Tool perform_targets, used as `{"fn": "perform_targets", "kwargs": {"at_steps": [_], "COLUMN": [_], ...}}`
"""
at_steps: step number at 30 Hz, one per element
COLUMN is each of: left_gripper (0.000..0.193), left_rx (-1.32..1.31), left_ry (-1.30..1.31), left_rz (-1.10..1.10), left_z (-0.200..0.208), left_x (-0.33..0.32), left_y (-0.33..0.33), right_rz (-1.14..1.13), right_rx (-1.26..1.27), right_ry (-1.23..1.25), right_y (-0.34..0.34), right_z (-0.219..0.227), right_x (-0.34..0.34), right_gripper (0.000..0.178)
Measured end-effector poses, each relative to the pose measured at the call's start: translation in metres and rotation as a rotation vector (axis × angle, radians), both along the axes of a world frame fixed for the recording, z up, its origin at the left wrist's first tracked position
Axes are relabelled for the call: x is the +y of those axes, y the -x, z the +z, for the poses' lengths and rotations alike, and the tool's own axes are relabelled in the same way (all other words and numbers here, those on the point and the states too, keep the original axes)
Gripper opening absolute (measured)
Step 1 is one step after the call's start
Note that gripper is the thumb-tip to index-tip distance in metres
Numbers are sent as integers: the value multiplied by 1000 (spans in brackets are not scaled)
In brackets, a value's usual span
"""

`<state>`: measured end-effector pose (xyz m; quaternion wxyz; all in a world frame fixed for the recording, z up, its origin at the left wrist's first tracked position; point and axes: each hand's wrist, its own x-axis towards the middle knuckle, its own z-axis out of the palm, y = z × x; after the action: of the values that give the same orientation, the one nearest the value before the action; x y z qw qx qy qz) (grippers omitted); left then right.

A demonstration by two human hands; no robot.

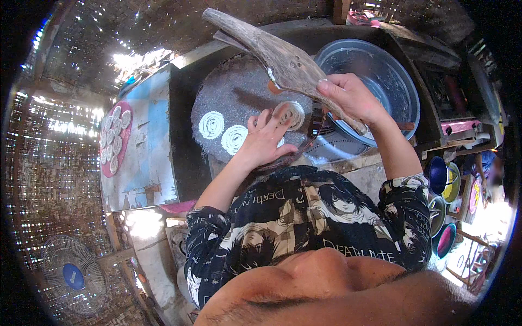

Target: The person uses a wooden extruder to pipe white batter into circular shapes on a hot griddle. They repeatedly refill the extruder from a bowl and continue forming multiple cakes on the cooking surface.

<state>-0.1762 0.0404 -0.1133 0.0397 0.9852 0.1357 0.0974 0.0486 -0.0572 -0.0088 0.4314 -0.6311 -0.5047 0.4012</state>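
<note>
Gripped in my right hand (350, 98) is the narrow end of a long, weathered piece of wood (283, 57), which slants up to the far left above the work surface. My left hand (263, 139) is spread with its fingers apart over a round, grey cloth-covered surface (225, 89). White coiled rounds lie on this cloth: one coil (211, 125) at the left, another coil (234, 138) beside my left wrist, and a third coil (294, 114) at my fingertips. Part of a further white piece shows under my left palm. Whether my fingers press on the third coil, I cannot tell.
A large grey-blue basin (415, 103) stands to the right, behind my right hand. At the left, a pink plate (125, 107) with several white coils sits on a blue-and-white surface (144, 179). A fan (73, 275) is at lower left; colored bowls (446, 240) hang at right.
</note>
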Motion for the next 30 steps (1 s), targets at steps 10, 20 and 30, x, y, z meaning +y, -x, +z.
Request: {"fn": "perform_targets", "kwargs": {"at_steps": [10, 20, 30], "left_gripper": [66, 34, 25], "left_rx": [-200, -634, -541], "left_ry": [10, 207, 667], "left_rz": [82, 331, -654], "left_z": [-6, 106, 61], "left_x": [14, 15, 14], "left_y": [2, -58, -100], "right_rz": [-17, -45, 266], "right_rx": [22, -438, -1191], "right_ry": [-31, -208, -1005], "right_y": [1, 1, 51], "right_z": [3, -15, 43], "right_x": [-5, 5, -21], "right_gripper": [49, 49, 45]}}
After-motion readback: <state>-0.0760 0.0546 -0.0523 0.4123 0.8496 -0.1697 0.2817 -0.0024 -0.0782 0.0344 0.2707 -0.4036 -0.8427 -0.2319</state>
